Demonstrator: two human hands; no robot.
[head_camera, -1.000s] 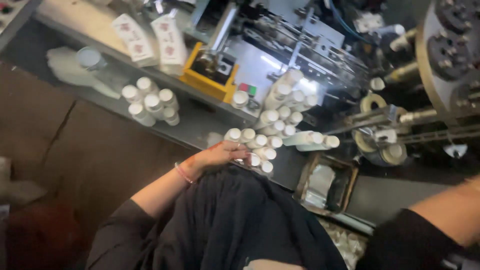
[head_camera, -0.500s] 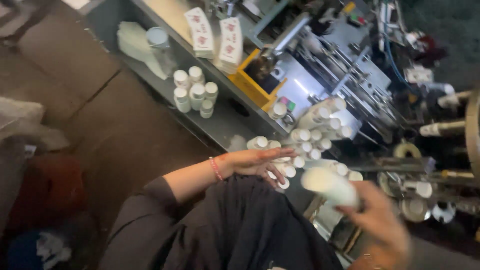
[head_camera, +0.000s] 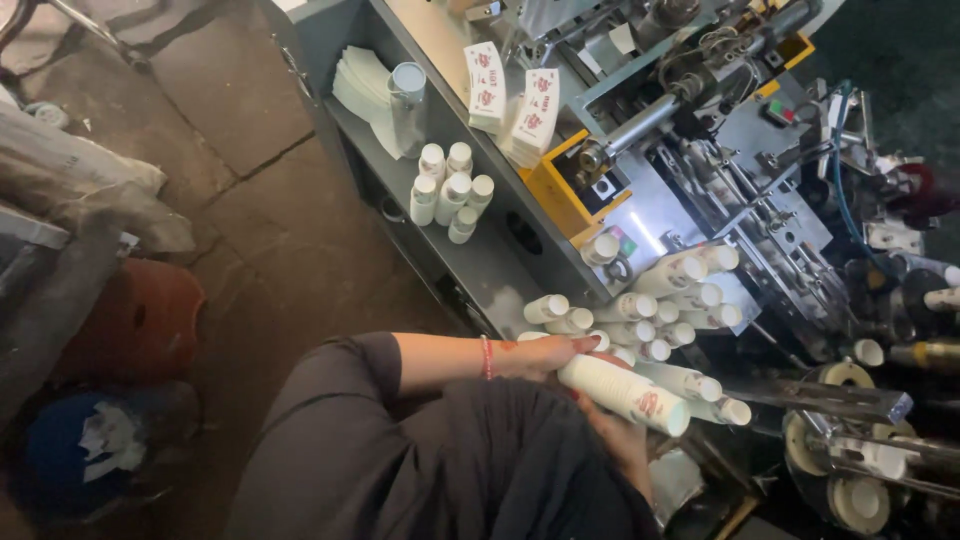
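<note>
Here, left to right:
Standing bottles: a small cluster of white bottles (head_camera: 447, 185) stands upright on the grey machine shelf (head_camera: 470, 262), well apart from both hands.
Left hand: the left hand (head_camera: 545, 355) lies flat, fingers stretched and open, resting on the near end of the white tube (head_camera: 622, 393) and touching the edge of the pile; a red band circles its wrist.
Pile: loose white tubes (head_camera: 655, 305) lie on their sides on the shelf, just beyond the left hand.
Tube in hand: the white tube sits between the two hands, below the left hand's fingers and on top of the right hand's.
Right hand: the right hand (head_camera: 618, 432) cups the tube from underneath, fingers curled round its body; much of the hand is hidden by the tube and the dark clothing.
Axis: the tube lies nearly level, long axis running from upper left to lower right, its round end facing right and slightly down.
Change: half a second ago the right hand held the tube raised and blurred off to the right, apart from the left hand; now both hands meet on it.
</note>
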